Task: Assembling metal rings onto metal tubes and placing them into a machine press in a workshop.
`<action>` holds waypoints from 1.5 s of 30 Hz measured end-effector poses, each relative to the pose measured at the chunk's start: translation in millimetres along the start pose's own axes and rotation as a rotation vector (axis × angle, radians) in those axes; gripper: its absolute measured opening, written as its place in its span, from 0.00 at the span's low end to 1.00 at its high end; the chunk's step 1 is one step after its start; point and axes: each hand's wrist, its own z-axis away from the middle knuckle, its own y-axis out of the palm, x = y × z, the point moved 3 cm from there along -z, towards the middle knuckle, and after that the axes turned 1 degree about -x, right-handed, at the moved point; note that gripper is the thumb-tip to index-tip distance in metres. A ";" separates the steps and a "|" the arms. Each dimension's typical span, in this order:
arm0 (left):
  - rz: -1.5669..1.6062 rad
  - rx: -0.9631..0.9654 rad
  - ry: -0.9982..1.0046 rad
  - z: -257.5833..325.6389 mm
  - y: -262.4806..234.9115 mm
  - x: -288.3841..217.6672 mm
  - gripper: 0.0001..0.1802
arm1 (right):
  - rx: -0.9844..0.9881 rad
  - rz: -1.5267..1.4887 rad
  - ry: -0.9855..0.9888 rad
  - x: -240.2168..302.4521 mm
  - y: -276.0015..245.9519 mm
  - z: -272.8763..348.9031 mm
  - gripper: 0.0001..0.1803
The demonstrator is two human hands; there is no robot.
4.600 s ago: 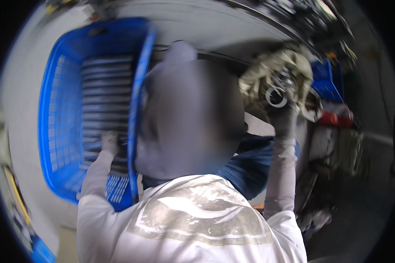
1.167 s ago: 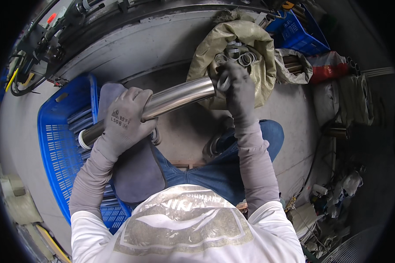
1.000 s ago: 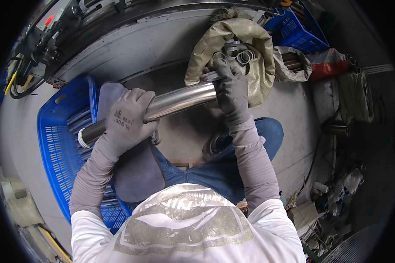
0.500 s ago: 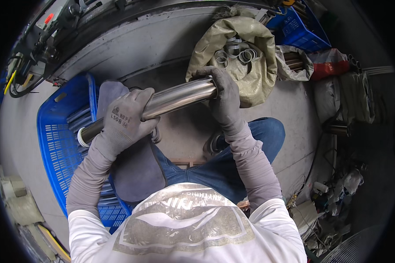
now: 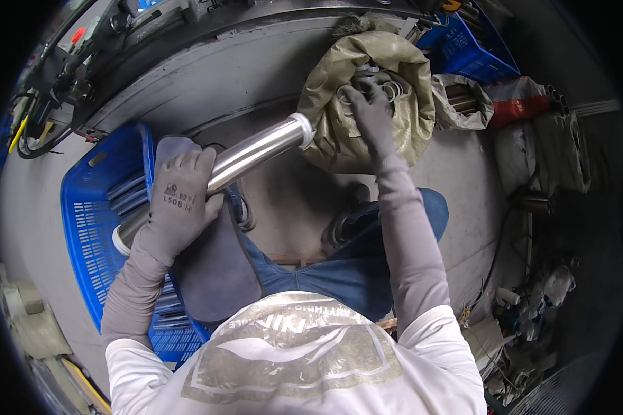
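My left hand (image 5: 185,195), in a grey glove, is wrapped round a shiny steel tube (image 5: 257,153) held at a slant, its far end up to the right. White plastic rings sit on both tube ends: one ring (image 5: 301,128) at the far end, another ring (image 5: 120,241) at the near end. Over the mouth of a beige woven sack (image 5: 409,131), my gloved right hand (image 5: 372,114) reaches down with its fingers apart. Loose white rings (image 5: 395,90) lie in the sack around its fingertips. Whether a fingertip touches one cannot be made out.
At my left stands a blue crate (image 5: 83,214) with several tubes in it, partly under a dark padded board (image 5: 214,270). Beyond the sack are another blue crate (image 5: 472,52) and a white bag of tubes (image 5: 481,111). Machinery (image 5: 69,90) lines the far left.
My right hand has left the tube's far end and moved into the sack. A white ring now shows on that end. The tube has shifted slightly left and down in my left hand.
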 end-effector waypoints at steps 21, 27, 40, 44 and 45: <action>-0.209 -0.558 0.106 -122.1 -75.0 47.8 0.33 | 0.112 0.494 -0.703 11.7 -59.1 -10.2 0.22; -0.482 -0.772 -0.036 -275.0 -121.0 106.2 0.26 | 0.178 0.066 -0.251 17.4 -40.2 41.4 0.21; -0.465 -0.344 -0.230 -339.5 -88.0 187.5 0.32 | 0.244 -0.491 0.317 42.0 -25.0 53.3 0.22; -0.422 -0.618 0.033 -283.1 -59.9 143.4 0.40 | 0.263 -0.543 0.340 23.7 -20.3 51.5 0.22; -0.356 -0.616 0.116 -251.6 -49.9 128.0 0.38 | 0.244 -0.498 0.271 23.7 -21.0 49.6 0.21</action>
